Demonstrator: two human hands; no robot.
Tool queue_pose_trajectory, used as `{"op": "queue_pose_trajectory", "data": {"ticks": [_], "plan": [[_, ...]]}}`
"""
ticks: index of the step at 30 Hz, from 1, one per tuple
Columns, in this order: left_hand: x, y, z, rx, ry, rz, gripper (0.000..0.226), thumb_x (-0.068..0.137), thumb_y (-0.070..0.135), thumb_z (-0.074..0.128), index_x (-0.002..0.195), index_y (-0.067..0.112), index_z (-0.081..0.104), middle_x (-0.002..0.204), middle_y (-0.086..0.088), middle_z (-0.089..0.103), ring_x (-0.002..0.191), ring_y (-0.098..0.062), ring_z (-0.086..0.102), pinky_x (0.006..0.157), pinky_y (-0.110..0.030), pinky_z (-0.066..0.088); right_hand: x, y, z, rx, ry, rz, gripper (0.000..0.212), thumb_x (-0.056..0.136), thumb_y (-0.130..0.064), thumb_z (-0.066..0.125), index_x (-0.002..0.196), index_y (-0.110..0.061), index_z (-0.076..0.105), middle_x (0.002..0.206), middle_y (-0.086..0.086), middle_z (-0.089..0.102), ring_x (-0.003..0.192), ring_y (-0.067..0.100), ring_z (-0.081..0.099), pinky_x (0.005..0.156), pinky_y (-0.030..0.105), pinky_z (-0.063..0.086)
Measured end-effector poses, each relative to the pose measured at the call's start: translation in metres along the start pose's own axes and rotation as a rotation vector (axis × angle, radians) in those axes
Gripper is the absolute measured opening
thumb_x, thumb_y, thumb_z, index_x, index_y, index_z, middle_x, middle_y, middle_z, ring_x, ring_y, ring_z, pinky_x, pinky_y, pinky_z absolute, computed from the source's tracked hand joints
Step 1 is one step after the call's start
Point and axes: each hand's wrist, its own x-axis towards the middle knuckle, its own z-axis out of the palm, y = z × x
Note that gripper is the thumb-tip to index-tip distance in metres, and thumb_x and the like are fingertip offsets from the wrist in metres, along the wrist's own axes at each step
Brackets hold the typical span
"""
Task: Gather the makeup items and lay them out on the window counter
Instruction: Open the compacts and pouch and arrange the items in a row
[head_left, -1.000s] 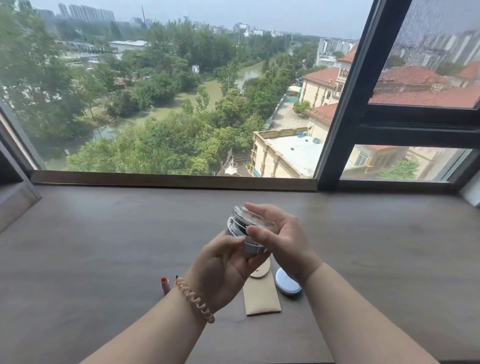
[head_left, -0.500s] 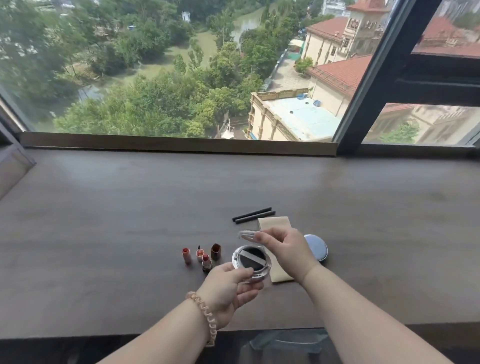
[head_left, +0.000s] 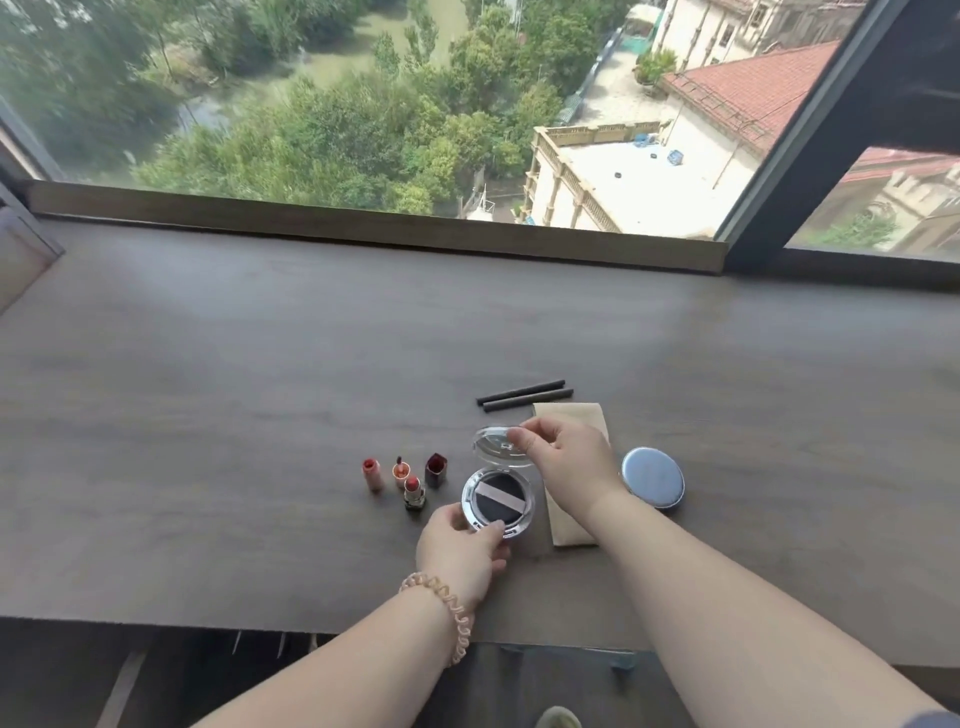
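A round silver compact (head_left: 497, 500) with a black puff inside rests on the dark window counter (head_left: 208, 405). My left hand (head_left: 464, 553) grips its near rim. My right hand (head_left: 566, 457) pinches the compact's clear lid (head_left: 496, 447), which is swung open toward the window. Left of the compact stand several lipsticks (head_left: 410, 480), some uncapped. Two black pencils (head_left: 524, 395) lie side by side behind my right hand. A beige pouch (head_left: 563, 525) lies under my right wrist, and a round blue-grey case (head_left: 653, 476) lies to its right.
The window sill ledge (head_left: 363, 223) and a dark window frame post (head_left: 779, 156) bound the counter at the back. The counter's front edge (head_left: 156, 621) runs just below my left wrist. A side panel (head_left: 21, 254) stands at the far left.
The view has tilted down and the compact has come down from mid-air onto the counter. My right hand has swung the clear lid open away from the base.
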Motion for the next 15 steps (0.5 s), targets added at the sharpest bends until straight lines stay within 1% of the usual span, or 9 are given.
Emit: {"op": "queue_pose_trajectory", "data": {"ticks": [3,6,8,12,14,15], "plan": [[0.0,-0.002,0.006,0.038,0.1,0.031,0.025,0.08,0.008,0.069,0.099,0.014,0.053,0.081,-0.01,0.069,0.061,-0.02,0.066,0.061,-0.032,0.056,0.015,0.0,0.0,-0.019,-0.04,-0.045,0.021,0.086,-0.046,0.06,0.08,-0.027,0.069,0.079,-0.01,0.071,0.085,0.011,0.062,0.094,0.044,0.042],[0.001,-0.006,0.01,0.1,0.184,0.049,0.024,0.078,0.013,0.071,0.093,0.018,0.054,0.073,-0.007,0.069,0.06,-0.021,0.066,0.065,-0.037,0.056,0.027,-0.003,-0.001,-0.077,-0.068,-0.078,0.024,0.086,-0.048,0.058,0.079,-0.027,0.068,0.069,-0.014,0.064,0.077,0.008,0.056,0.096,0.043,0.04],[0.002,-0.006,0.014,0.115,0.218,0.054,0.024,0.077,0.016,0.072,0.091,0.02,0.054,0.071,-0.007,0.07,0.056,-0.021,0.064,0.065,-0.038,0.055,0.036,-0.001,-0.001,-0.099,-0.097,-0.085,0.024,0.087,-0.049,0.057,0.076,-0.028,0.065,0.064,-0.016,0.058,0.076,0.008,0.053,0.096,0.043,0.04],[0.002,-0.007,0.02,0.154,0.267,0.06,0.025,0.076,0.019,0.073,0.089,0.024,0.052,0.074,-0.006,0.069,0.053,-0.02,0.064,0.066,-0.038,0.057,0.042,0.011,0.003,-0.093,-0.117,-0.047,0.026,0.088,-0.051,0.054,0.076,-0.029,0.063,0.071,-0.015,0.061,0.083,0.01,0.057,0.099,0.043,0.036],[0.002,-0.008,0.021,0.186,0.289,0.067,0.027,0.076,0.02,0.073,0.091,0.024,0.051,0.073,-0.004,0.068,0.052,-0.02,0.064,0.066,-0.039,0.058,0.041,0.016,0.004,-0.083,-0.129,-0.044,0.027,0.089,-0.05,0.052,0.081,-0.028,0.065,0.076,-0.014,0.063,0.086,0.011,0.057,0.1,0.043,0.034],[0.001,-0.009,0.021,0.19,0.3,0.069,0.028,0.076,0.02,0.073,0.094,0.022,0.051,0.073,-0.004,0.067,0.05,-0.021,0.063,0.064,-0.037,0.057,0.039,0.017,0.004,-0.08,-0.144,-0.05,0.027,0.09,-0.051,0.051,0.086,-0.028,0.066,0.081,-0.014,0.065,0.089,0.011,0.058,0.101,0.043,0.033]]}}
